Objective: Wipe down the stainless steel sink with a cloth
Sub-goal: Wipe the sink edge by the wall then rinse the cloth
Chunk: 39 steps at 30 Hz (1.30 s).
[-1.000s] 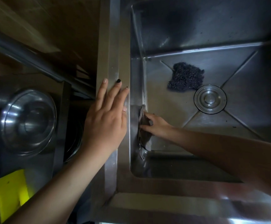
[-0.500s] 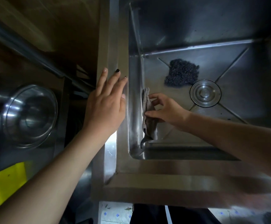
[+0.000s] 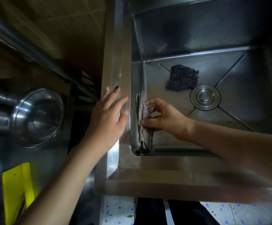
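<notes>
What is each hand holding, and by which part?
Right hand pinches the cloth near its middle, against the sink left wall. Left hand holds nothing; it rests flat on the rim.

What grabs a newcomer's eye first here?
The right hand pinches a grey cloth against the left inner wall of the steel sink, near the front corner. The left hand rests flat on the rim alongside. A dark scouring pad lies on the basin floor beside the round drain.
</notes>
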Motion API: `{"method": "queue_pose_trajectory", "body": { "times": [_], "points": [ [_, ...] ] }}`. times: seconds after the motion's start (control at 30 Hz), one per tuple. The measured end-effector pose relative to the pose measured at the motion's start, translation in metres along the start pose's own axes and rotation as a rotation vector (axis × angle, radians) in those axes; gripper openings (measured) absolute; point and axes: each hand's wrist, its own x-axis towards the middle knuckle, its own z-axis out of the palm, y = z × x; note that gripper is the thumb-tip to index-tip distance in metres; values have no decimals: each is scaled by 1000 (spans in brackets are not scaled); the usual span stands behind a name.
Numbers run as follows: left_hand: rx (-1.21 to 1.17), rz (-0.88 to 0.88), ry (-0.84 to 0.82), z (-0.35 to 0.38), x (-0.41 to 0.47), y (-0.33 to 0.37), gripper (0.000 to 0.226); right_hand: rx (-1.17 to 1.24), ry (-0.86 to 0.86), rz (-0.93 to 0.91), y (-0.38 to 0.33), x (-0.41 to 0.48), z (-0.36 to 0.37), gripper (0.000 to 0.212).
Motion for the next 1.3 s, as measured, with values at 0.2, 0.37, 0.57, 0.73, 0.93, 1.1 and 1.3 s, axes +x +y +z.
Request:
{"method": "queue_pose_trajectory", "body": {
  "times": [0.2,0.37,0.57,0.73,0.93,1.1,1.3],
  "points": [
    [250,45,36,12,-11,4,54,-150,-115,-4,0,1,13,55],
    [262,49,34,13,-10,2,49,-323,-82,-68,4,5,19,59],
    [309,77,66,14,-9,2,50,-427,-83,-75,14,15,14,60],
    [340,76,80,17,-9,2,49,-552,-92,33,39,32,3,59],
    [337,81,116,18,-9,2,48,-636,-115,175,68,43,-5,65],
    [332,74,115,19,-10,1,49,-574,-135,172,53,36,-1,67],
    [345,73,103,18,-10,4,49,-456,-176,32,15,3,13,58]
  ]
}}
